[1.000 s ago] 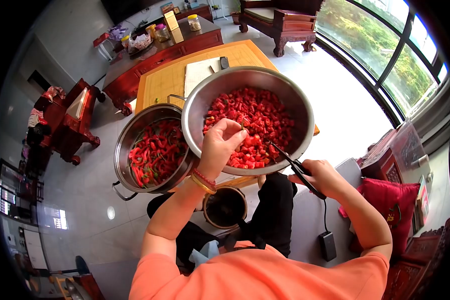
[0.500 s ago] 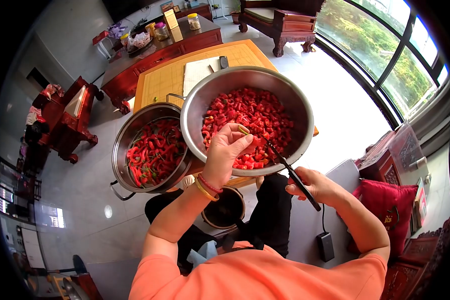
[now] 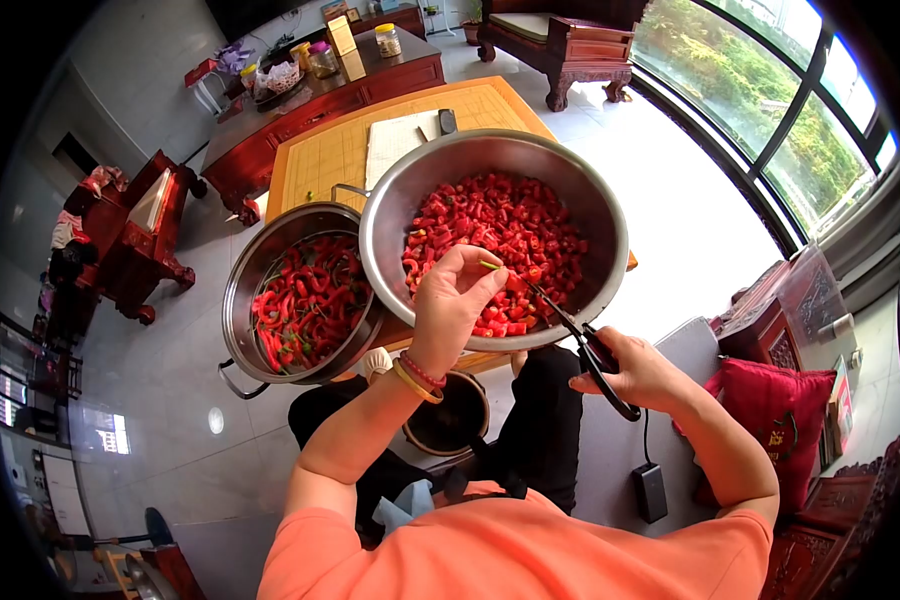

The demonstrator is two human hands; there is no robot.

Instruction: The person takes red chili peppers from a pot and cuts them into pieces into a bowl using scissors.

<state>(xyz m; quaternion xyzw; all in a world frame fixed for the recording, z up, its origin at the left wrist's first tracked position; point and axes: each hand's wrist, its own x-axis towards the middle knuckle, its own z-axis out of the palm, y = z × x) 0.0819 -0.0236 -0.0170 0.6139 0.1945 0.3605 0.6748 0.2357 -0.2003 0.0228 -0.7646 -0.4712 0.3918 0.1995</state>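
Note:
My left hand point(image 3: 457, 298) pinches a red chili pepper by its green stem point(image 3: 489, 265), over a wide steel basin point(image 3: 386, 215). Chopped red chili pieces point(image 3: 500, 225) cover the basin's bottom. My right hand point(image 3: 630, 372) is wrapped round the handles of black-handled scissors point(image 3: 598, 360). The scissor blades reach over the basin rim to just beside the left fingertips, at the chili. To the left, a steel pot point(image 3: 240, 300) with side handles holds whole red chilies point(image 3: 310, 305), some with green stems.
A wooden table point(image 3: 310, 160) carries a white board point(image 3: 390, 145) and a dark-handled knife point(image 3: 447, 122). Below the basin, a dark bucket point(image 3: 448, 420) stands between my legs. A black power adapter point(image 3: 651, 495) and a red cushion point(image 3: 770, 420) lie to the right.
The scissor handles have spread apart and my right hand has opened with them. My left hand stays almost in place, holding the chili.

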